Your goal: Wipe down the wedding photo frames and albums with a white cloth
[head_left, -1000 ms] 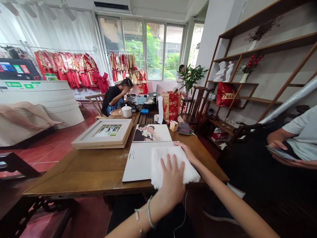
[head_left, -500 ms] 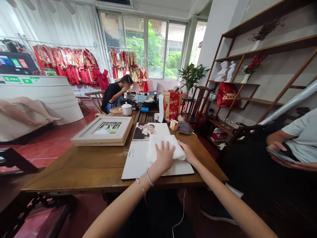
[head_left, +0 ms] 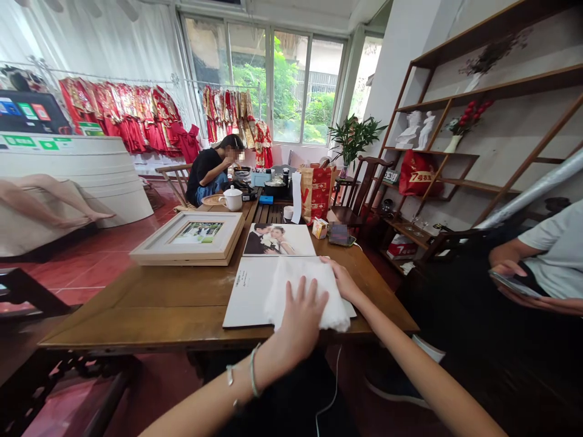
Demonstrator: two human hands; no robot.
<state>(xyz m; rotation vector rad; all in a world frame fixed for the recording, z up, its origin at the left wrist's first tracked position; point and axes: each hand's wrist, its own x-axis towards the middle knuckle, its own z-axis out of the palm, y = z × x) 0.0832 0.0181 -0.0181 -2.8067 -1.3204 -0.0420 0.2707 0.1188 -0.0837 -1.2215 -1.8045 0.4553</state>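
An open photo album (head_left: 250, 297) lies on the wooden table in front of me, its upper page printed with a photo of a couple (head_left: 277, 240). Spread over the lower white page is a white cloth (head_left: 282, 285), one end hanging past the near edge. My left hand (head_left: 303, 312) presses flat on this cloth with fingers apart. At the album's right edge is my right hand (head_left: 341, 280), fingers together against the edge and the cloth's far corner. Its thumb and palm side are partly hidden.
Left of the album, a framed photo (head_left: 195, 237) rests on the table (head_left: 159, 309). Behind are a lidded white cup (head_left: 232, 199), a paper bag (head_left: 316, 193), a small box (head_left: 320, 228) and a phone (head_left: 341, 235). Someone sits at the far end; another person holds a phone at right.
My left hand and the white cloth have slid toward me, uncovering more of the photo and the page's upper part. My right hand has stayed near the album's right edge.
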